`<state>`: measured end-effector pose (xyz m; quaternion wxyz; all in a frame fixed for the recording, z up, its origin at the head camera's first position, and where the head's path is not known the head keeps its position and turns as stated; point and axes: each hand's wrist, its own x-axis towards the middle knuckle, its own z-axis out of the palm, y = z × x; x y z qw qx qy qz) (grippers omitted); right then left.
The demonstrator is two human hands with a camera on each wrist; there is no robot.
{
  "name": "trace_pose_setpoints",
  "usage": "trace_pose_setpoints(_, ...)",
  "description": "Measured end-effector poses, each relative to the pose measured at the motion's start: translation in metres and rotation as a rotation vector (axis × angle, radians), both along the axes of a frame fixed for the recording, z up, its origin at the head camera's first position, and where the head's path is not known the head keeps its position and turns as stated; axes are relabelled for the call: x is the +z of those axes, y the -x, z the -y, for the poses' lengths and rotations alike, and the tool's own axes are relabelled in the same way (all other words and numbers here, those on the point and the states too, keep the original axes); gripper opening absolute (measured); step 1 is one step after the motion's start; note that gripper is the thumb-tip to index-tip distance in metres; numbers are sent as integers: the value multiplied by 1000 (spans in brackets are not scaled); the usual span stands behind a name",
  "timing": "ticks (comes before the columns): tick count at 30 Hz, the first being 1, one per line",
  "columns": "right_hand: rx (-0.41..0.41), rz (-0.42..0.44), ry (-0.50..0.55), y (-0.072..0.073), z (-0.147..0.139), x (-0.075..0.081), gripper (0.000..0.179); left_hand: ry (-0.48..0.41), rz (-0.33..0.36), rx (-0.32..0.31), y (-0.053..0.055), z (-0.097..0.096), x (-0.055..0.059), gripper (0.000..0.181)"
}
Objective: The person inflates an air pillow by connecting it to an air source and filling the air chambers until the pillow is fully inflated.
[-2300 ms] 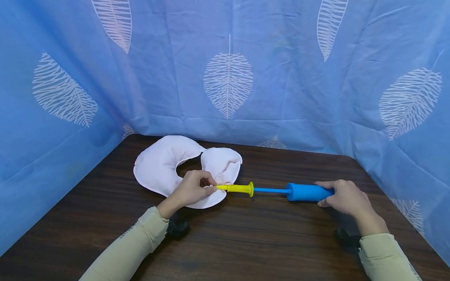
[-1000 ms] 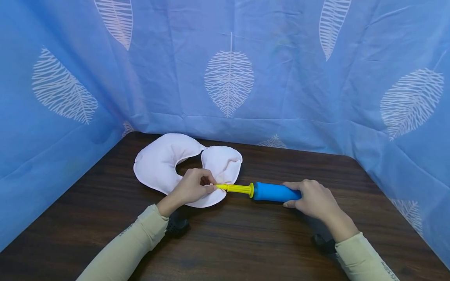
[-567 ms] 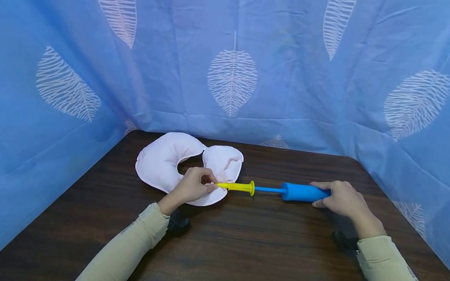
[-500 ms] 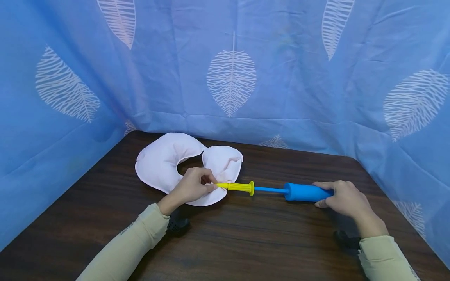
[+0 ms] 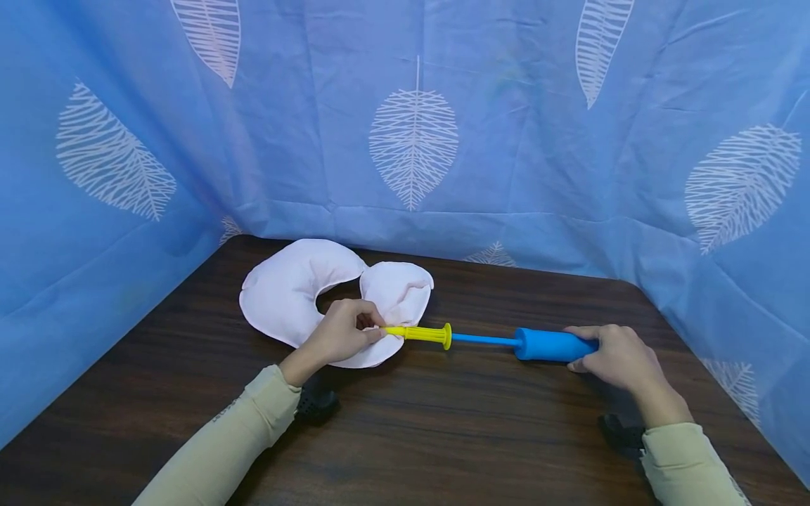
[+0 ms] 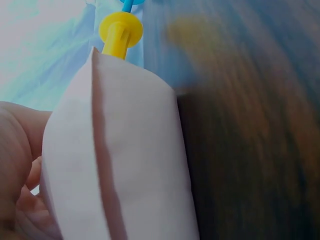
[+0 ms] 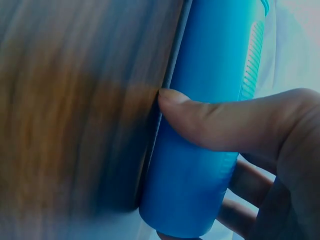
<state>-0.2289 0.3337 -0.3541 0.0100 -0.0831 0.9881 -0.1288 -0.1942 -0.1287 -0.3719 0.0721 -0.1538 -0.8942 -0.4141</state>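
A pale pink U-shaped inflatable neck pillow (image 5: pixel 278 299) lies on the table, puffed at the left and creased at the right end. Thumb and fingers of my left hand (image 5: pixel 344 330) pinch the nozzle end of a hand air pump against the pillow's near edge. The fingertips hide where nozzle and pillow meet. From there the pump's yellow ribbed end (image 5: pixel 427 334) points right, and a thin blue rod (image 5: pixel 484 339) shows between it and the barrel. My right hand (image 5: pixel 623 356) grips the blue barrel (image 7: pixel 200 170), with the thumb across it in the right wrist view.
Under everything is a dark wood-grain table (image 5: pixel 468 436). A blue curtain (image 5: pixel 304 140) with white leaf prints stands behind it and along both sides. Dark wrist cameras (image 5: pixel 316 406) sit below the cuffs.
My right hand slid the barrel left against the yellow end about a second ago, then drew it back right, baring the rod. The left hand keeps its pinch, shifting slightly left.
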Motion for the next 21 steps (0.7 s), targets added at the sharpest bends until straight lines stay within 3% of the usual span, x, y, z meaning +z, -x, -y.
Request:
trace_pose_setpoints(14, 220, -106, 47, -18, 76, -4, 63, -26, -26, -54, -2, 0, 4, 6)
trace_pose_setpoints(21, 237, -116, 33, -23, 88, -4, 63, -17, -21, -60, -5, -4, 6, 6)
